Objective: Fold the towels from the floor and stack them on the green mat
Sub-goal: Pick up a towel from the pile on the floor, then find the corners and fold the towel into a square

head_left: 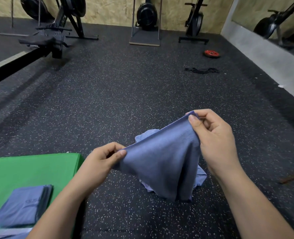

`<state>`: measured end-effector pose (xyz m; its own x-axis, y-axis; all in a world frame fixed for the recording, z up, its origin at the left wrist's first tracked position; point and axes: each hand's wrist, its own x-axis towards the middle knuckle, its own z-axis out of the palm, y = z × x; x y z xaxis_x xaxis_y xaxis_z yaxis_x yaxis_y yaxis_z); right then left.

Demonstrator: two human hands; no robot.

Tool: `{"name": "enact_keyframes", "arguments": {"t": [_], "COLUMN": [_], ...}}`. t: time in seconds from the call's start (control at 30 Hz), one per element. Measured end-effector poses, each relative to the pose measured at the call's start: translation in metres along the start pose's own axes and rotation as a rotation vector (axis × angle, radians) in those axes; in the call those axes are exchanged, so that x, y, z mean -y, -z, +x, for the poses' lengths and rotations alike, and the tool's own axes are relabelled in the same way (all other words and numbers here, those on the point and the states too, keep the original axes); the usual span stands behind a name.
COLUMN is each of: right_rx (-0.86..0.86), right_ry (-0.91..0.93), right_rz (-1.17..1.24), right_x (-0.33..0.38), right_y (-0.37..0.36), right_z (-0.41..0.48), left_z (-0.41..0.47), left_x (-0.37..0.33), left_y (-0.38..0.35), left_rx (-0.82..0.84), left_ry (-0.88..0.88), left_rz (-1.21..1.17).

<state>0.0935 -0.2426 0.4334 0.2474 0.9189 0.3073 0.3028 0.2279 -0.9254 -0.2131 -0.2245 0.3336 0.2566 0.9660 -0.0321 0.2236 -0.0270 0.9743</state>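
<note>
The left hand (101, 161) pinches one corner of a blue towel (161, 163) between thumb and curled fingers, and the right hand (213, 140), higher and toward four o'clock, pinches the other top corner the same way. The towel's top edge is stretched between them and its body hangs down at about five o'clock, its lower end reaching the speckled floor (125, 94). Behind it a rumpled heap of paler towels (145, 136) lies on the floor. At eight o'clock sits the green mat (31, 169), with a stack of folded towels (22, 206) on its near part. A red weight plate (212, 53) lies at one o'clock, well away.
</note>
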Motion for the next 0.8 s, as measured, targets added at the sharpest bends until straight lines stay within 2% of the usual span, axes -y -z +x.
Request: {"name": "enact_keyframes", "arguments": {"t": [0.17,0.27,0.5,0.67,0.8], "right_rx": [-0.1,-0.14,0.022,-0.025,-0.105], "right_ry": [-0.002,-0.04,-0.036,-0.025,-0.052], "right_rz": [-0.018,0.044,0.022,-0.012,-0.044], "right_x": [-0.008,-0.012,-0.01,-0.014,-0.011], "right_y": [0.006,0.008,0.008,0.01,0.005], "right_z": [0.002,0.006,0.005,0.005,0.003], "left_z": [0.007,0.01,0.015,0.014,0.008], "left_x": [0.014,0.019,0.022,0.01,-0.005], "left_y": [0.011,0.012,0.022,0.016,0.005], "left_rx": [-0.039,-0.147,-0.424,-0.463,-0.491], "left_ry": [0.013,0.037,0.07,0.087,0.055], "left_rz": [0.106,0.148,-0.118,-0.214,-0.156]}}
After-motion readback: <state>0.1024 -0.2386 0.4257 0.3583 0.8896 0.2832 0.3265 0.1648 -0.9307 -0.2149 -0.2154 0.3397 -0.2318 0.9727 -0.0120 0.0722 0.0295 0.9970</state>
